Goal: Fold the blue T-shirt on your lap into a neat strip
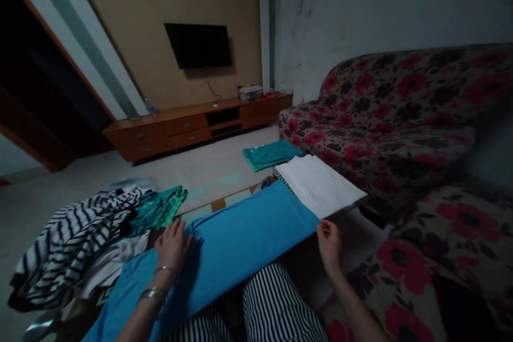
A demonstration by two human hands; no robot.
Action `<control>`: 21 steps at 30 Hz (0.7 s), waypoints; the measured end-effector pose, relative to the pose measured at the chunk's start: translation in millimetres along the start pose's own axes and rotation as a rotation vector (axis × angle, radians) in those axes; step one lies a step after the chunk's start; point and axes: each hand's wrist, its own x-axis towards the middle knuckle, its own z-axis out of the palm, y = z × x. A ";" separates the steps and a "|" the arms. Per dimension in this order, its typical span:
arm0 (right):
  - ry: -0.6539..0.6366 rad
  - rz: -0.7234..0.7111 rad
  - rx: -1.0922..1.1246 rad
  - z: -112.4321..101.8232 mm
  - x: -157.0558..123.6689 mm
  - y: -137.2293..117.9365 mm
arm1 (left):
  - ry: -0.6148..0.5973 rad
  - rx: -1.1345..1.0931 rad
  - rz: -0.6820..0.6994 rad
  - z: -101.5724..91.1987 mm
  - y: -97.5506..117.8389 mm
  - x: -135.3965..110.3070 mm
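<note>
A blue garment [248, 230] lies in a long folded strip across the low table in front of me, one end hanging toward the lower left. My left hand [173, 250], with bracelets at the wrist, rests palm down on it with the fingers extended. At the garment's right corner, my right hand [329, 243] has its fingers closed in a pinch on the edge. A folded white garment [320, 184] with a patterned edge lies just beyond that corner. To the left is a loose heap with a black-and-white striped garment [86, 235] and a green garment [160, 208].
Folded green cloth [270, 154] lies past the white one. A flowered sofa [385, 96] runs along the right side. A wooden TV cabinet [188, 128] stands at the far wall under a television [199, 45]. My striped trouser legs [278, 304] are below the table edge.
</note>
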 end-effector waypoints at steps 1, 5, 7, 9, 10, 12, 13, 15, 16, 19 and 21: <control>0.023 0.141 0.074 -13.1 5.7 12.7 | -0.042 -0.073 0.035 0.0 25.4 19.8; -0.079 0.520 0.359 -22.8 13.8 35.3 | -0.278 -0.301 0.190 17.7 147.0 99.5; -0.088 0.557 0.401 -12.9 15.3 35.8 | -0.327 -0.330 0.249 35.4 206.8 132.4; -0.070 0.574 0.403 -1.6 17.7 35.7 | -0.375 -0.343 0.276 54.4 258.6 157.9; -0.061 0.587 0.399 3.4 19.2 36.3 | -0.397 -0.344 0.282 63.3 280.7 167.8; -0.040 0.613 0.387 11.3 22.3 39.1 | -0.433 -0.334 0.287 77.9 316.8 182.6; -0.024 0.624 0.379 14.2 23.5 40.8 | -0.448 -0.324 0.291 83.5 331.0 188.0; 0.016 0.645 0.370 18.1 24.7 43.5 | -0.483 -0.289 0.306 91.5 352.5 196.4; 0.026 0.657 0.367 19.5 24.7 44.2 | -0.507 -0.262 0.316 94.2 360.3 200.0; 0.019 0.660 0.378 22.1 23.8 43.2 | -0.623 -0.161 0.348 98.7 374.6 211.3; -0.014 0.642 0.398 22.1 23.8 41.8 | -0.725 -0.096 0.385 99.3 379.0 219.7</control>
